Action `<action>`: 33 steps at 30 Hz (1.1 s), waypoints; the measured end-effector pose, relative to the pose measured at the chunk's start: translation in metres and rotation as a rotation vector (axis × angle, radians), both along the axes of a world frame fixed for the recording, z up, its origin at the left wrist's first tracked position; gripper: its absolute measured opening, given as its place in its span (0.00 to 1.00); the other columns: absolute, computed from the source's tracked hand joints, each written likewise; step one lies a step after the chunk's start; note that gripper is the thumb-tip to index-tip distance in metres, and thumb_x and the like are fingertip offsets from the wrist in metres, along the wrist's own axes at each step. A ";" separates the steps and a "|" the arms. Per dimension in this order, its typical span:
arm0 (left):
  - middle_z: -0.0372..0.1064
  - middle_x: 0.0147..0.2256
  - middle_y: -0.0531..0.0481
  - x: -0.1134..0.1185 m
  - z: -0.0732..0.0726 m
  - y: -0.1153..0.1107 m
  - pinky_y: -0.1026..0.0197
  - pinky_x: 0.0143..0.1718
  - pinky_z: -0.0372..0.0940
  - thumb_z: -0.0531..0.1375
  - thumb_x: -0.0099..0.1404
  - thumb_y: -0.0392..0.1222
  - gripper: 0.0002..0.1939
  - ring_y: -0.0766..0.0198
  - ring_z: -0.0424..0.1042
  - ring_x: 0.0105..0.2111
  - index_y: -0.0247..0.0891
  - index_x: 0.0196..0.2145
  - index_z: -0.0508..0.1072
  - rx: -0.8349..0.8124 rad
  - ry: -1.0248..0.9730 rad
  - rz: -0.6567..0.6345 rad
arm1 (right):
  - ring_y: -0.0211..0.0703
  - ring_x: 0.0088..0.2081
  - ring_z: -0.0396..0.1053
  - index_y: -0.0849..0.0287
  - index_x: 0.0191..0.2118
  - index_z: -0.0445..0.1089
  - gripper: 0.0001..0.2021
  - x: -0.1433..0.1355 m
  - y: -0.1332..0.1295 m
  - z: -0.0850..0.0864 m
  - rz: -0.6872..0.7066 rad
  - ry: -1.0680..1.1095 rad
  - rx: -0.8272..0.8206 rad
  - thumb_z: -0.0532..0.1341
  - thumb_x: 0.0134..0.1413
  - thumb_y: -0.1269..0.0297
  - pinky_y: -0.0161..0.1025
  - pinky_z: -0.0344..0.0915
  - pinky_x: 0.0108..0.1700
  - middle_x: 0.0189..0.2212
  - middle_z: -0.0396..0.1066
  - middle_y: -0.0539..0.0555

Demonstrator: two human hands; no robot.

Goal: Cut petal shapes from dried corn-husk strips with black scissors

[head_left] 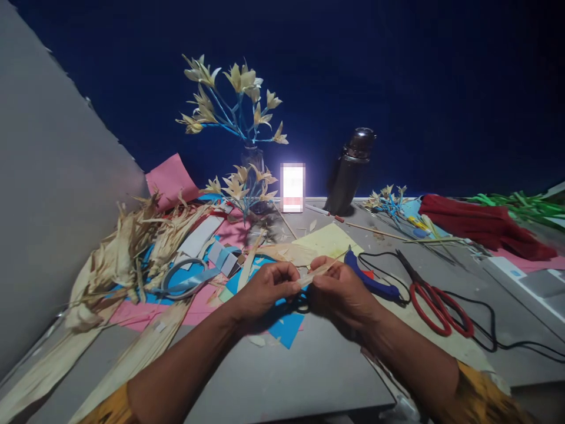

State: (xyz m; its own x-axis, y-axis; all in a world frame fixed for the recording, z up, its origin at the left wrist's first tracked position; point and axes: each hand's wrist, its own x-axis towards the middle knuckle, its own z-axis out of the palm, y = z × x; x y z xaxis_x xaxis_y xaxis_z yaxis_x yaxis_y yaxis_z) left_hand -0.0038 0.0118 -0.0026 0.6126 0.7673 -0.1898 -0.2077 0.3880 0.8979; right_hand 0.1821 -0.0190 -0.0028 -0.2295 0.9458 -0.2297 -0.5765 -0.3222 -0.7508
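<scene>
Above the middle of the table, both hands pinch one small pale strip of dried husk. My left hand (270,287) is closed on its near left end, thumb against fingertips. My right hand (342,290) grips the husk strip (319,272) farther along, thumb on top. Just beyond my right hand lies a blue glue gun (377,285) with a black cord. Red-handled scissors (435,306) rest to the right of it. Beneath my hands are blue paper (286,330) and scraps of husk.
Dried husks (128,253) and a tape roll (183,277) crowd the left over pink paper. Husk flowers (242,79) stand in a glass bottle behind. A dark flask (346,176) and a bright, pixelated screen (292,182) stand at the back; dark red cloth (481,224) lies right.
</scene>
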 end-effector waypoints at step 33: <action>0.68 0.25 0.51 -0.001 0.003 -0.001 0.64 0.28 0.58 0.72 0.50 0.45 0.16 0.67 0.65 0.25 0.34 0.27 0.71 0.001 0.017 -0.058 | 0.33 0.23 0.63 0.61 0.36 0.71 0.22 0.005 -0.001 0.004 0.139 0.056 0.002 0.78 0.35 0.61 0.31 0.60 0.27 0.22 0.69 0.48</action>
